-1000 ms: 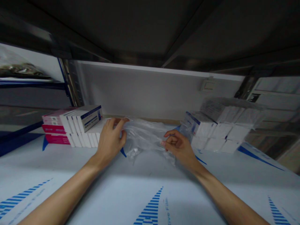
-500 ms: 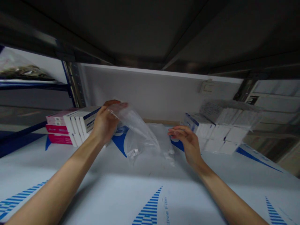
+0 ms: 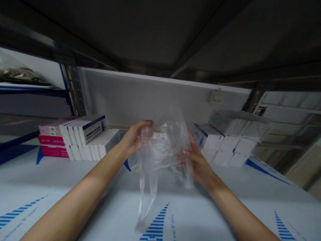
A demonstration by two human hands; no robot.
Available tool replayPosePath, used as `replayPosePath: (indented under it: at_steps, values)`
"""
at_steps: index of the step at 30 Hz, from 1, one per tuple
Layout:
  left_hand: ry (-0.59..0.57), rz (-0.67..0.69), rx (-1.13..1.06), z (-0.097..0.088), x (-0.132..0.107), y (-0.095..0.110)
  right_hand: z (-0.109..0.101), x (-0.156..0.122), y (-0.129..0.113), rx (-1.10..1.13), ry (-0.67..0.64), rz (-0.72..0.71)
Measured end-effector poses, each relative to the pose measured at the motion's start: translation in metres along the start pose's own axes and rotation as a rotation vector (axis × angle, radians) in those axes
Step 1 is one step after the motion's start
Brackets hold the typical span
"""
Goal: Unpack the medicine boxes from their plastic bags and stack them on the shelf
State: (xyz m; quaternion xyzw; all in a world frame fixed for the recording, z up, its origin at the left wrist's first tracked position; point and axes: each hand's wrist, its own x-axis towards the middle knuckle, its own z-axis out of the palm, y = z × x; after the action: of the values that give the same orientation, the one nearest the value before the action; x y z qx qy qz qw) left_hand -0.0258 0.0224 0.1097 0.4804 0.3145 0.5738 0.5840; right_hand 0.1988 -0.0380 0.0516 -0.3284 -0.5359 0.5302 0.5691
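Observation:
A crumpled clear plastic bag (image 3: 160,150) hangs in the air between my two hands, above the white shelf surface (image 3: 75,217) with blue print. My left hand (image 3: 134,137) grips the bag's upper left edge with fingers curled over it. From the right, my right hand (image 3: 194,160) holds the bag's side, its fingers pressed into the plastic. A loose tail of the bag trails down toward me. Nothing shows inside the bag.
White and pink flat boxes (image 3: 77,135) are stacked at the back left. A pile of white boxes (image 3: 225,140), partly wrapped in film, stands at the back right. A white wall (image 3: 150,97) closes the back; a dark shelf underside (image 3: 160,30) hangs low overhead.
The bag lay on the shelf a second ago; my left hand lifted one end, then my right hand took hold, and both now hold it up off the surface.

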Motion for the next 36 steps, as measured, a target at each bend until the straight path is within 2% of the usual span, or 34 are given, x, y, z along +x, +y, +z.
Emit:
replayPosePath:
  at_steps: [2,3,7,8,10,13,17,20,23,27,31,33,36]
  values:
    - [-0.018,-0.12,-0.067,-0.013,0.005,-0.01,-0.006,0.004,0.001,-0.042,0.07,-0.022]
    - [-0.065,-0.179,-0.109,-0.021,0.007,-0.014,-0.009,0.006,0.004,-0.058,0.105,-0.039]
    - [-0.36,-0.323,-0.057,-0.049,0.008,-0.023,-0.016,0.016,0.018,-0.037,0.242,-0.087]
    - [-0.392,-0.322,-0.025,-0.054,0.008,-0.024,-0.016,0.017,0.02,-0.023,0.261,-0.087]
    - [-0.346,-0.263,0.041,-0.06,0.011,-0.028,-0.015,0.019,0.019,-0.022,0.261,-0.077]
    - [-0.149,-0.109,0.09,-0.062,0.019,-0.035,-0.01,0.028,0.007,-0.126,0.182,-0.039]
    - [0.159,0.026,0.013,-0.064,0.032,-0.043,-0.005,0.062,-0.012,-0.362,0.005,-0.078]
    - [0.267,0.067,-0.029,-0.066,0.036,-0.043,-0.005,0.091,-0.014,-0.457,-0.033,-0.107]
    - [0.245,0.058,-0.085,-0.067,0.031,-0.039,-0.009,0.106,-0.006,-0.41,0.042,-0.088]
    - [0.004,-0.077,0.013,-0.066,0.019,-0.036,-0.02,0.107,0.006,-0.356,0.096,-0.058]
    - [-0.112,-0.049,0.123,-0.06,0.011,-0.037,-0.03,0.105,0.009,-0.35,0.062,-0.007]
    - [-0.103,0.009,0.059,-0.057,0.013,-0.039,-0.032,0.105,0.01,-0.36,0.034,0.007]
    - [0.042,0.108,-0.026,-0.057,0.023,-0.047,-0.034,0.106,0.015,-0.417,-0.012,-0.004]
